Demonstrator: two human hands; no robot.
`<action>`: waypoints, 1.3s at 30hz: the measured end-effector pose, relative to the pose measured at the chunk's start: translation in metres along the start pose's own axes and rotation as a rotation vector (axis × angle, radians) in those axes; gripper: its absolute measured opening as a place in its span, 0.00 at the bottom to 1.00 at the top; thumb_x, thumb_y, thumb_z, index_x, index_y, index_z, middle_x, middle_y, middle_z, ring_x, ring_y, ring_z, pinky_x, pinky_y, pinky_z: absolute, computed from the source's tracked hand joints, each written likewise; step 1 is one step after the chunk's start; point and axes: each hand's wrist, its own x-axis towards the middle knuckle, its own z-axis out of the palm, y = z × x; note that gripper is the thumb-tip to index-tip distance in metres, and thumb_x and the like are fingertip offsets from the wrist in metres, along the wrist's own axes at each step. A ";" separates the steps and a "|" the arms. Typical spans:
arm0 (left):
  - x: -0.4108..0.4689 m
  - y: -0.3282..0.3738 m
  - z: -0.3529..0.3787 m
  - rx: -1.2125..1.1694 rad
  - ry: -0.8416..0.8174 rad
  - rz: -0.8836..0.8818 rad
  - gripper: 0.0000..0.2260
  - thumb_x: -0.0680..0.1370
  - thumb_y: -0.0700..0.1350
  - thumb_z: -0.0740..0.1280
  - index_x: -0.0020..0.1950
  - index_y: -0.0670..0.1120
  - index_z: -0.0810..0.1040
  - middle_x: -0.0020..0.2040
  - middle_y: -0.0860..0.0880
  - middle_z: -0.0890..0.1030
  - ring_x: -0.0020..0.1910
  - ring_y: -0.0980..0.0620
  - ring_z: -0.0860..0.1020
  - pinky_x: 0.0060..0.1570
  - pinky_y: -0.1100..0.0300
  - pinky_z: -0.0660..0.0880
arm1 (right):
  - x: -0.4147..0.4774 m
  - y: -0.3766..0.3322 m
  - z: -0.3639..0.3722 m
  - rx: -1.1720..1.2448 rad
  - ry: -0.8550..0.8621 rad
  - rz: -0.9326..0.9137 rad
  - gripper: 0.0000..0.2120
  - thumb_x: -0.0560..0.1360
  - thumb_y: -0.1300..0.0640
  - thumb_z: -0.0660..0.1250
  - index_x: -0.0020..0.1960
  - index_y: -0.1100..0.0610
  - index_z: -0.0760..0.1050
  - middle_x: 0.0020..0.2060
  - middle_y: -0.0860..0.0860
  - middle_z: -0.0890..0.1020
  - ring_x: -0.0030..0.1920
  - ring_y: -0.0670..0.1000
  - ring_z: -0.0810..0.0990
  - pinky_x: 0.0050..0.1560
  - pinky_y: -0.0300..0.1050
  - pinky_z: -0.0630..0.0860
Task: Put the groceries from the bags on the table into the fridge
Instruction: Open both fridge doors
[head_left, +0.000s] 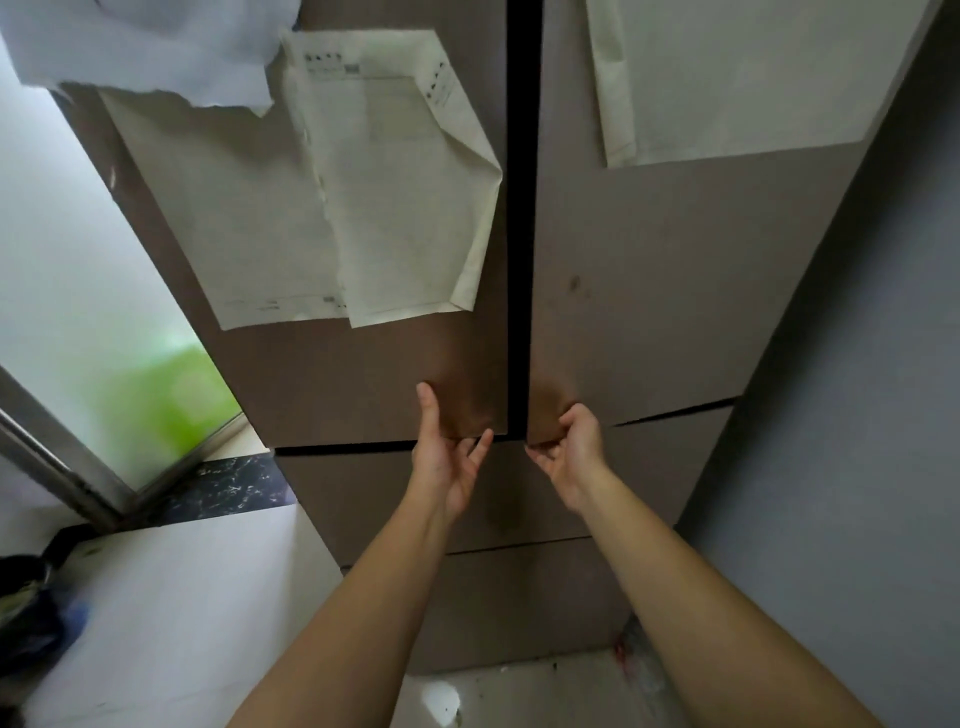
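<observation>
A brown fridge fills the view, its two upper doors shut with a dark gap between them. My left hand (447, 457) is at the bottom edge of the left door (363, 384), thumb up on the door's face and fingertips hooked under the edge. My right hand (569, 449) grips the bottom inner corner of the right door (649, 312), fingers curled beneath it. Papers (363, 208) are stuck on the left door, and another sheet (727, 78) on the right door. No bags or groceries are in view.
Fridge drawers (519, 587) lie below the doors. A grey wall (857, 415) stands close on the right. At left is a frosted glass door (78, 312) with a metal frame, a black marble threshold (228, 483), and a dark object (36, 608) on the white floor.
</observation>
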 end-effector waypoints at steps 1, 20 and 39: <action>0.000 0.000 -0.001 -0.009 0.006 -0.010 0.35 0.72 0.67 0.66 0.75 0.52 0.65 0.71 0.48 0.69 0.71 0.42 0.70 0.69 0.48 0.71 | -0.005 0.002 -0.005 0.003 0.014 -0.002 0.12 0.77 0.58 0.52 0.52 0.56 0.74 0.53 0.58 0.79 0.51 0.56 0.77 0.50 0.50 0.75; -0.095 0.014 -0.059 0.112 0.009 -0.075 0.47 0.62 0.76 0.66 0.73 0.49 0.68 0.64 0.47 0.80 0.60 0.45 0.79 0.65 0.46 0.74 | -0.108 0.023 -0.074 -0.037 0.178 -0.197 0.13 0.84 0.46 0.54 0.57 0.50 0.74 0.58 0.53 0.80 0.61 0.55 0.78 0.68 0.54 0.71; -0.242 -0.063 0.061 0.874 0.317 1.131 0.33 0.79 0.51 0.63 0.80 0.42 0.53 0.80 0.45 0.45 0.80 0.47 0.49 0.77 0.44 0.49 | -0.155 -0.042 -0.219 0.039 0.161 -0.180 0.32 0.80 0.35 0.58 0.78 0.49 0.62 0.71 0.55 0.73 0.69 0.57 0.73 0.60 0.49 0.72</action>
